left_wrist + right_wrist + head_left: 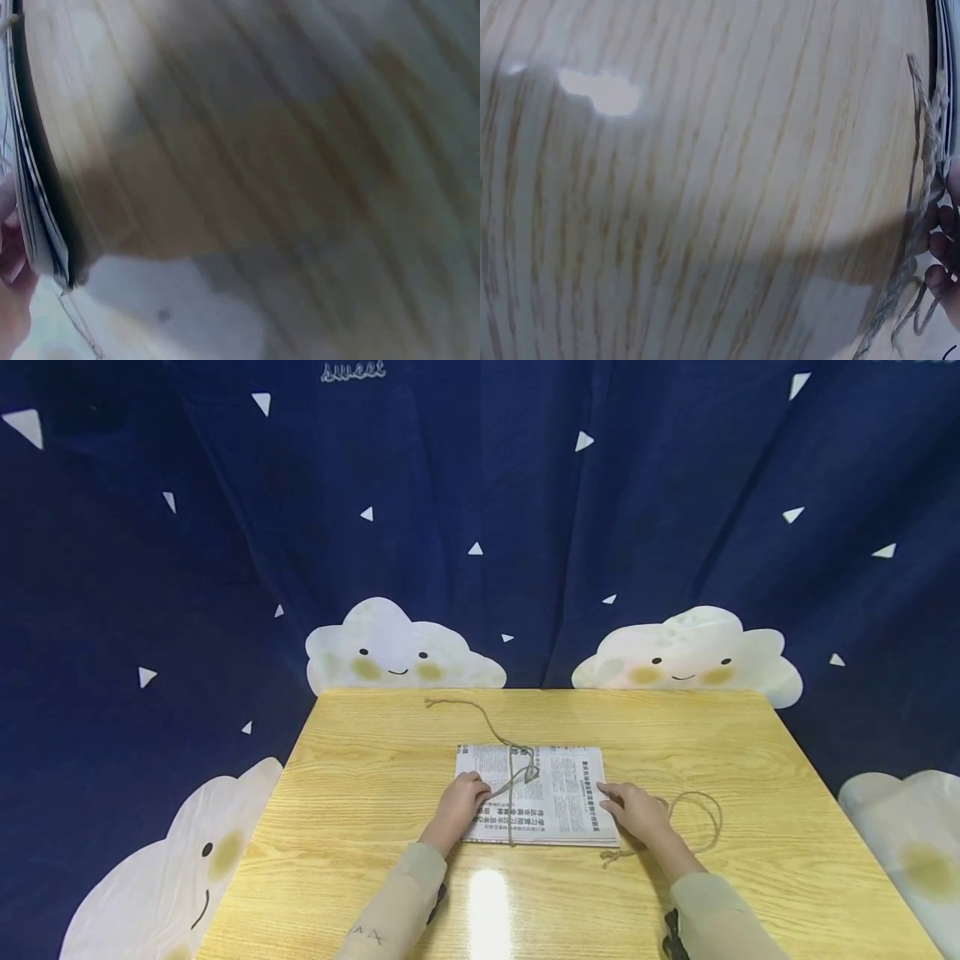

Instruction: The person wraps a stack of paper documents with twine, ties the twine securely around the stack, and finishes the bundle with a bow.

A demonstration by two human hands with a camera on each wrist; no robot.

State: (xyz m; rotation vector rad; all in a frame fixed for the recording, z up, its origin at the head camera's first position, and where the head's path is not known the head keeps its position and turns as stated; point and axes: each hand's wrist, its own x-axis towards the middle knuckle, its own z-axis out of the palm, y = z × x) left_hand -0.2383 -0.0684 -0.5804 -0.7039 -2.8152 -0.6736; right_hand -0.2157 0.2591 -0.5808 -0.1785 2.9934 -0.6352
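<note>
Head view: the newspaper stack (562,797) lies flat on the tabletop (360,777), crossed by rope (512,806). The left hand (457,803) is at its left edge, the right hand (639,812) at its right. Left wrist view: curled left fingers (7,199) grip the newspaper stack's edge. Right wrist view: bent right fingers (938,244) pinch the opposite edge, beside rope.

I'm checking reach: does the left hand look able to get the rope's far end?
Probably yes: the rope's far end lies uncovered on the table beyond the newspapers; nothing blocks the left hand.
</note>
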